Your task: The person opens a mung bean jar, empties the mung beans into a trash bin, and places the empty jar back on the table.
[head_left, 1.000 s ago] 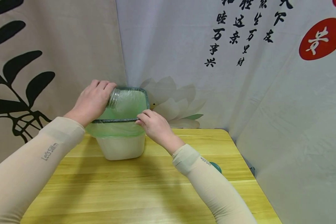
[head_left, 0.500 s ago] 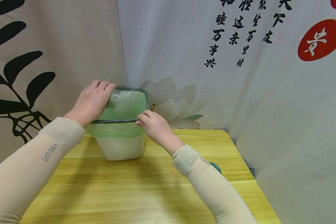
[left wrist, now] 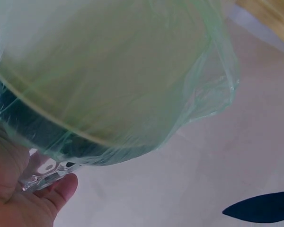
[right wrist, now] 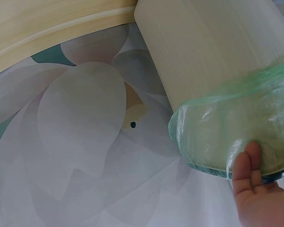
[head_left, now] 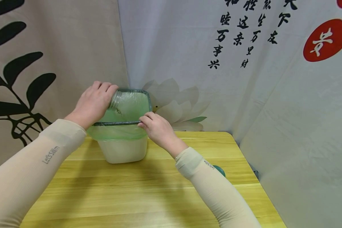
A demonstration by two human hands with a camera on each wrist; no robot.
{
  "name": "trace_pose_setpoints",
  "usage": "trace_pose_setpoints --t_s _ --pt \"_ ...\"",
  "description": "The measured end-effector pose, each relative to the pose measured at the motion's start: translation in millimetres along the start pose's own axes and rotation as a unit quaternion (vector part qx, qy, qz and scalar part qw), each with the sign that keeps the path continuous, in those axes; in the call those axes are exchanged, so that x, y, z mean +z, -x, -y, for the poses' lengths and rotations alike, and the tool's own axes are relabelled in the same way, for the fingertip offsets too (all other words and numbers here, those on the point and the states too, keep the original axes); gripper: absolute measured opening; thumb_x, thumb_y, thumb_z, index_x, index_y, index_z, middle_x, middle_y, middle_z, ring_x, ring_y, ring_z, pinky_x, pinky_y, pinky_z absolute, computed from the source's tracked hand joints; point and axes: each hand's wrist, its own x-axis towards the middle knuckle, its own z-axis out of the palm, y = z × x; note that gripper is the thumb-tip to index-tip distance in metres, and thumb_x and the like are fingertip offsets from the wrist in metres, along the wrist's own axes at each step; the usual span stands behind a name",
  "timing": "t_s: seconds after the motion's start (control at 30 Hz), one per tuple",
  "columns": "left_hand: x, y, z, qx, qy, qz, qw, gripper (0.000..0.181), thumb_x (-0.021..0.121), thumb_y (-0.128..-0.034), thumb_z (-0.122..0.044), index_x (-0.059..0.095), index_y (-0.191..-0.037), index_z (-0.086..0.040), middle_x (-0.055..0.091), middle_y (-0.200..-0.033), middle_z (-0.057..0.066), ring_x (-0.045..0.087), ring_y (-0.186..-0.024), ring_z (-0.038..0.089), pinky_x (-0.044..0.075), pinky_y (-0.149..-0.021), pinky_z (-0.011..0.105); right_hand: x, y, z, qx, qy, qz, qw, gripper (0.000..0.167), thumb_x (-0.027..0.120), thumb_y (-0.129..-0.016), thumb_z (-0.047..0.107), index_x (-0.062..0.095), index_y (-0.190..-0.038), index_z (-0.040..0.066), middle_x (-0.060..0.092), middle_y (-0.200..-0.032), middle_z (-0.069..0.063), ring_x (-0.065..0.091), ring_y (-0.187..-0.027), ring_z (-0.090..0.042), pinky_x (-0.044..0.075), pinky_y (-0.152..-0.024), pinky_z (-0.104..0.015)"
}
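A cream bin (head_left: 123,152) with a dark rim stands at the back left of the table, lined with a thin green plastic bag (head_left: 117,133) folded over its edge. My left hand (head_left: 92,103) grips a clear ribbed jar (head_left: 115,100) tipped into the bin's opening. Small brownish bits (head_left: 118,111) show just below the jar's mouth. In the left wrist view, part of the clear jar (left wrist: 49,175) shows between thumb and fingers. My right hand (head_left: 161,129) pinches the near right part of the bin's rim, its fingers over the bag in the right wrist view.
A teal rounded thing (head_left: 219,170) lies on the wooden table (head_left: 148,196), partly hidden behind my right sleeve. Printed cloth hangings (head_left: 176,41) stand close behind the bin and along the table's right edge.
Brownish bits at the jar's mouth are more visible now than in the earlier frames. Both hands and the bin stay in nearly the same place.
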Motion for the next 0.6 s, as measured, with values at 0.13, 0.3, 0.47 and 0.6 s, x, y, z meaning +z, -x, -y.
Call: trace_pose_setpoints --t_s 0.13,0.3,0.47,0.6 --pt "-0.5 -0.2 -0.3 0.005 0.0 -0.005 1.0 0.046 0.05 -0.0989 0.021 0.05 -0.141 0.003 0.058 -0.14 0.029 0.051 -0.126 0.052 0.049 -0.106 0.066 -0.4 0.1 0.0 0.001 0.0 0.001 1.0 0.026 0.06 -0.108 0.033 0.073 -0.117 0.013 0.072 -0.118 -0.004 0.071 -0.104 -0.019 0.059 -0.092 -0.028" --pt "-1.0 -0.2 -0.6 0.005 -0.005 -0.001 1.0 0.046 0.051 -0.0992 0.021 0.05 -0.142 0.003 0.058 -0.14 0.029 0.051 -0.127 0.052 0.049 -0.107 0.066 -0.2 0.4 -0.1 0.001 -0.001 0.001 1.0 0.026 0.06 -0.108 0.033 0.074 -0.118 0.012 0.072 -0.118 -0.004 0.071 -0.104 -0.019 0.059 -0.091 -0.028" --pt "-1.3 -0.1 -0.6 0.009 -0.013 -0.002 0.9999 0.046 0.052 -0.0989 0.021 0.05 -0.142 0.003 0.057 -0.14 0.029 0.051 -0.126 0.052 0.05 -0.105 0.066 -0.3 0.6 -0.1 0.003 -0.003 0.004 1.0 0.027 0.06 -0.108 0.033 0.074 -0.119 0.012 0.072 -0.119 -0.005 0.071 -0.105 -0.02 0.059 -0.092 -0.029" --pt "-1.1 0.3 -0.4 0.015 -0.023 -0.004 0.9996 0.047 0.054 -0.0981 0.021 0.05 -0.141 0.004 0.057 -0.139 0.029 0.052 -0.125 0.052 0.051 -0.105 0.065 -0.6 0.6 -0.1 0.004 -0.005 0.006 1.0 0.027 0.06 -0.108 0.033 0.073 -0.119 0.012 0.072 -0.12 -0.005 0.071 -0.105 -0.019 0.059 -0.093 -0.028"
